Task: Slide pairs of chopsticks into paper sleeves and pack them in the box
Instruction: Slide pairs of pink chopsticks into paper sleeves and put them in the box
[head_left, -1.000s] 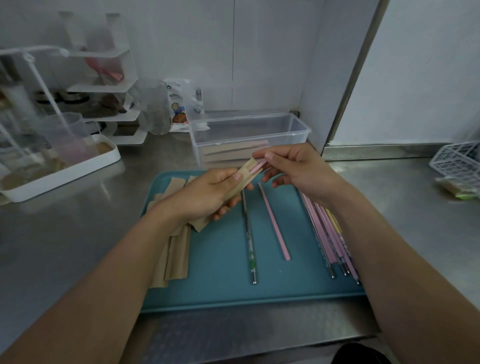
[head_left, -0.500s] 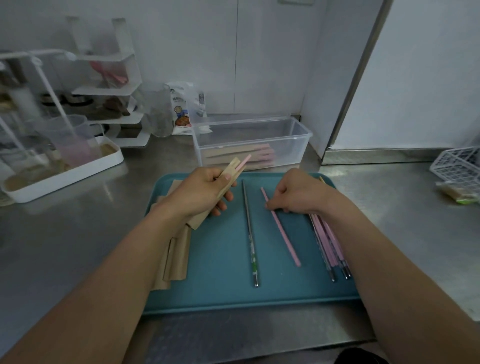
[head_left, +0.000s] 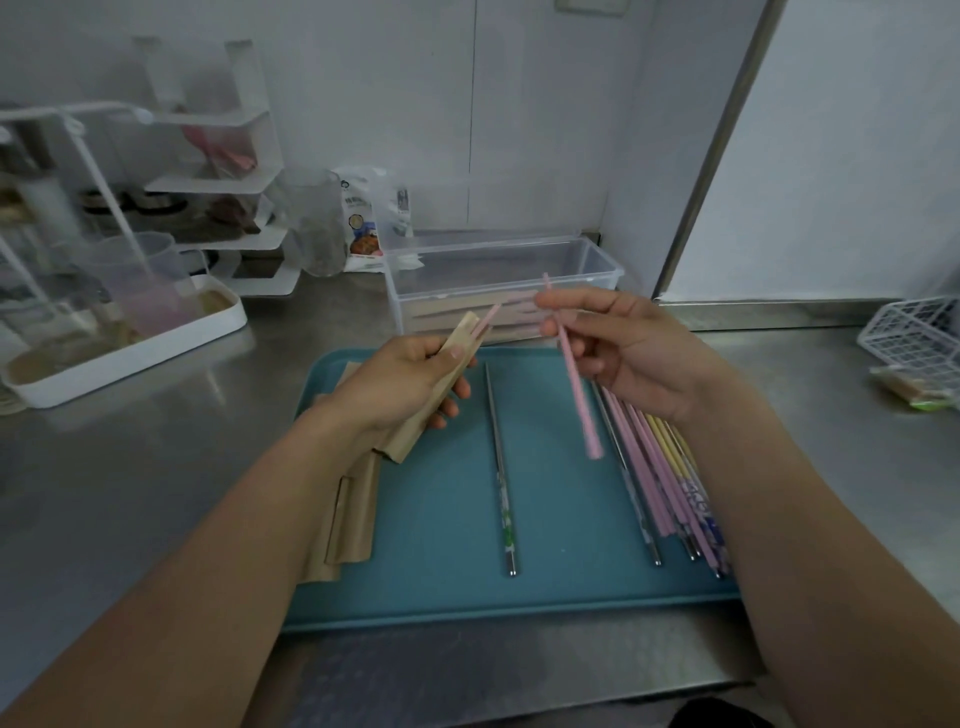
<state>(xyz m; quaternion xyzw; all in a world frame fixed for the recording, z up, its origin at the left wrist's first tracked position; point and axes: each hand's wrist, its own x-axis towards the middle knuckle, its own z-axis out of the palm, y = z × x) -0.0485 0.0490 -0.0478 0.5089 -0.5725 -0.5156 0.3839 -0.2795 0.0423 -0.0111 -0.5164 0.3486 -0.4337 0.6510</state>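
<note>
Chopsticks: the right hand (head_left: 631, 353) pinches a pink chopstick (head_left: 574, 379); the left hand (head_left: 400, 384) grips a paper sleeve (head_left: 441, 384) with one inside.

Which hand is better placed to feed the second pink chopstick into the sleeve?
The right hand: it already pinches the loose pink chopstick, lifted beside the paper sleeve. The left hand grips that sleeve, one pink tip showing.

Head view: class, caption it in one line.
Left hand holds a half-filled paper sleeve; right hand brings a second pink chopstick.
</note>
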